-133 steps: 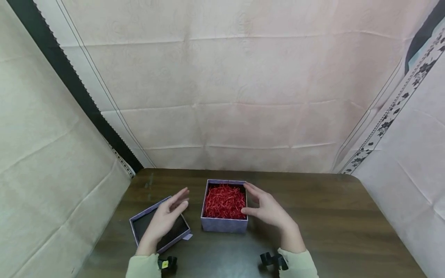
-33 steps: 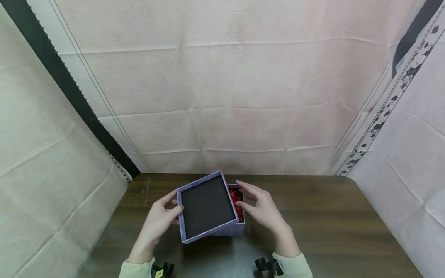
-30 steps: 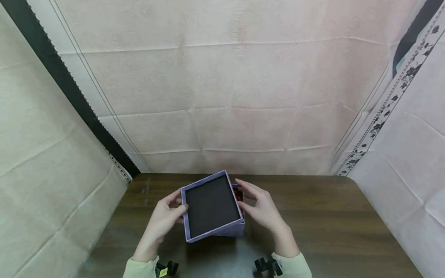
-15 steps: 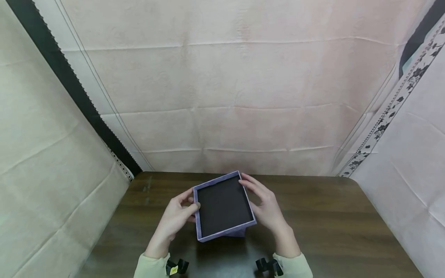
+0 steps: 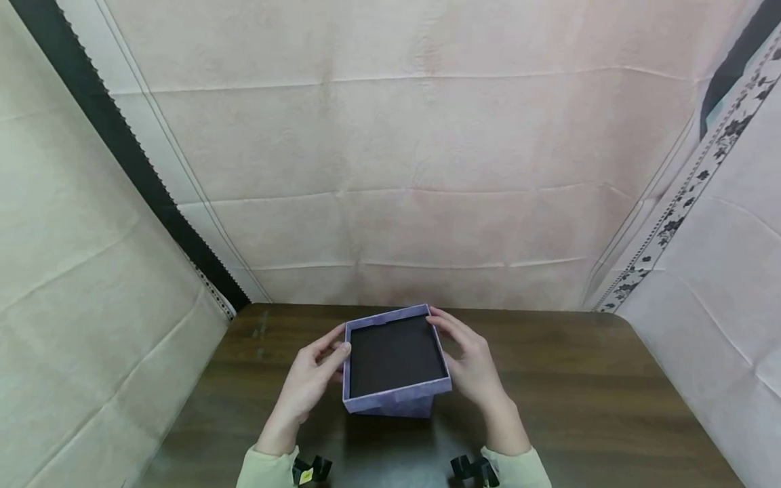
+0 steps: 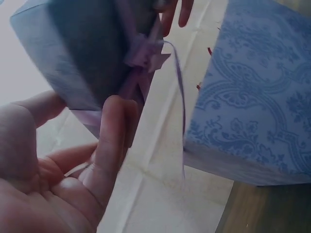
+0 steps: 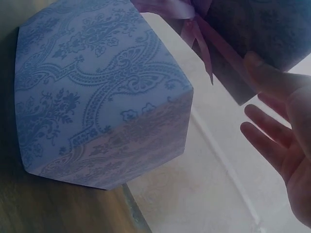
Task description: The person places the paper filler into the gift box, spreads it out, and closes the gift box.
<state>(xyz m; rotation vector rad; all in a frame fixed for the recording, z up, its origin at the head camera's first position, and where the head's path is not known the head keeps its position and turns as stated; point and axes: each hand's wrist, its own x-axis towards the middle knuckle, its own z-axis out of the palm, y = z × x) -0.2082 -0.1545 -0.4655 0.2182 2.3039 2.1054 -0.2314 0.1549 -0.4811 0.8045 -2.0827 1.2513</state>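
A purple-blue box lid (image 5: 396, 356) lies inside-up between my two hands, its black inner face showing, tilted over the box below. My left hand (image 5: 310, 379) grips its left edge, thumb on the rim. At the right edge, my right hand (image 5: 477, 369) pinches it, fingertips over the far right rim and thumb (image 7: 269, 75) against the underside. A purple ribbon bow (image 6: 143, 56) hangs from the lid's underside. The patterned box (image 7: 97, 87) stands on the table, mostly covered by the lid in the head view; red paper shreds (image 6: 210, 51) peek over its rim in the left wrist view.
The brown wooden table (image 5: 579, 407) spreads around the box. Pale cloth (image 5: 415, 163) hangs behind its far edge, with cloth sides at left and right. A black camera mount (image 5: 312, 469) sits on each wrist.
My left hand took hold of the lid from the table's left and carried it right, above the box. My right hand moved from the box's rim onto the lid. The lid's tilt has just changed.
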